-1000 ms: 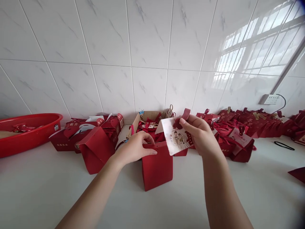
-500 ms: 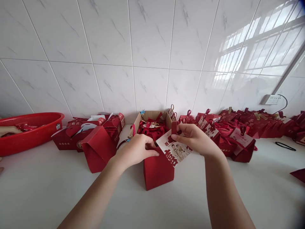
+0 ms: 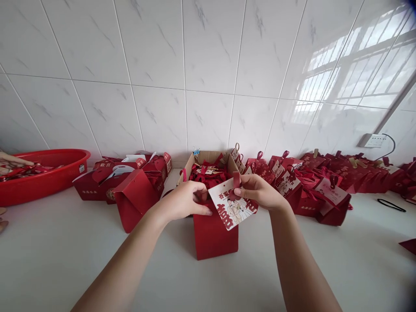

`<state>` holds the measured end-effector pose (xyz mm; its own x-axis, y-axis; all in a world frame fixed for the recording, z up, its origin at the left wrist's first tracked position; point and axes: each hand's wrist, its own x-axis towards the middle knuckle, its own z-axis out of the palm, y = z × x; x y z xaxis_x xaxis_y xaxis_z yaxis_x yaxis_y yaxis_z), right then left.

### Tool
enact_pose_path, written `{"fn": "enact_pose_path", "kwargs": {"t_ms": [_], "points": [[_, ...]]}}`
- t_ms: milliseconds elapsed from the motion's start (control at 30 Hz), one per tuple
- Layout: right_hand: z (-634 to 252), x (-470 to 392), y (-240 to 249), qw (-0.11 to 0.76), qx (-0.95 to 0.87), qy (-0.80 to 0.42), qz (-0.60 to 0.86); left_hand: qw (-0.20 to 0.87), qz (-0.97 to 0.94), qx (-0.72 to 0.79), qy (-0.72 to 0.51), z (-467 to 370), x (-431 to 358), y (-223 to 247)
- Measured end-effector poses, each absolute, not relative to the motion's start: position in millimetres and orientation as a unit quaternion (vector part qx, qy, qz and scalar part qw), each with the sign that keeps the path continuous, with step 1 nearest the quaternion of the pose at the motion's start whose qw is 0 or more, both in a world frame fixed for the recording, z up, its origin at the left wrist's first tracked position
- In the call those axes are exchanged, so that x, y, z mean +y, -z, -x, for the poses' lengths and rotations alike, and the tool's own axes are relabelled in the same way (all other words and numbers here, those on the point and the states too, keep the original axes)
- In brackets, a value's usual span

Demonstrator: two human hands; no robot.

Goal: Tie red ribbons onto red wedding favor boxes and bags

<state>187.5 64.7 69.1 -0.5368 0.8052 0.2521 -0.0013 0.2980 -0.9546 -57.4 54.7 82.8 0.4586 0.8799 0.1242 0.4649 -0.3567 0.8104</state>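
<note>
A red paper box (image 3: 216, 238) stands upright on the white table in the middle. The fingers of my left hand (image 3: 186, 201) pinch its top edge from the left. My right hand (image 3: 258, 190) grips a dark red ribbon loop (image 3: 236, 178) between thumb and fingers. From that ribbon a white card (image 3: 232, 208) with red characters and a drawn couple hangs tilted, overlapping the box's upper right. Just behind, an open cardboard box (image 3: 208, 157) holds red ribbons and tags.
At left, another person's hand (image 3: 14, 159) reaches into a red basin (image 3: 52, 182). Red gift boxes (image 3: 134, 201) stand left of centre; many tagged ones (image 3: 305, 197) line the right. A black loop (image 3: 391, 205) lies far right, below a wall socket (image 3: 372, 140).
My right hand and the card have shifted slightly left, and the card has turned to face the camera more. The other person's hand is higher over the basin. The view has shifted a little.
</note>
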Motion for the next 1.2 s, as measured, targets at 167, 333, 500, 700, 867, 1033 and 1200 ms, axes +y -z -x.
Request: {"fn": "enact_pose_path", "kwargs": {"t_ms": [167,333,500,700,867,1033,1200], "points": [[-189.2,64.9,-70.5,0.375,-0.716,-0.507,0.299,0.353,-0.755,0.428,-0.348,53.5,48.3,-62.8],[-187.9,60.4,-75.6,0.34,-0.744,-0.485,0.309,0.296,-0.686,0.435,-0.503,45.0,32.0,-15.2],[-173.7,52.9,-79.8,0.338,-0.76,-0.457,0.316,0.251,-0.65,0.457,-0.554,52.2,23.9,5.4],[-166.9,42.9,-86.5,0.301,-0.806,-0.396,0.322,0.234,-0.633,0.438,-0.594,62.1,18.0,4.5],[-180.3,30.1,-97.7,0.381,-0.777,-0.364,0.343,0.288,-0.607,0.429,-0.604,61.1,7.6,4.8],[-204.5,37.1,-88.5,0.48,-0.69,-0.471,0.269,0.372,-0.549,0.411,-0.626,67.1,10.1,3.9],[-221.0,48.7,-75.4,0.397,-0.745,-0.498,0.198,0.479,-0.459,0.376,-0.647,76.4,16.6,2.2]]}}
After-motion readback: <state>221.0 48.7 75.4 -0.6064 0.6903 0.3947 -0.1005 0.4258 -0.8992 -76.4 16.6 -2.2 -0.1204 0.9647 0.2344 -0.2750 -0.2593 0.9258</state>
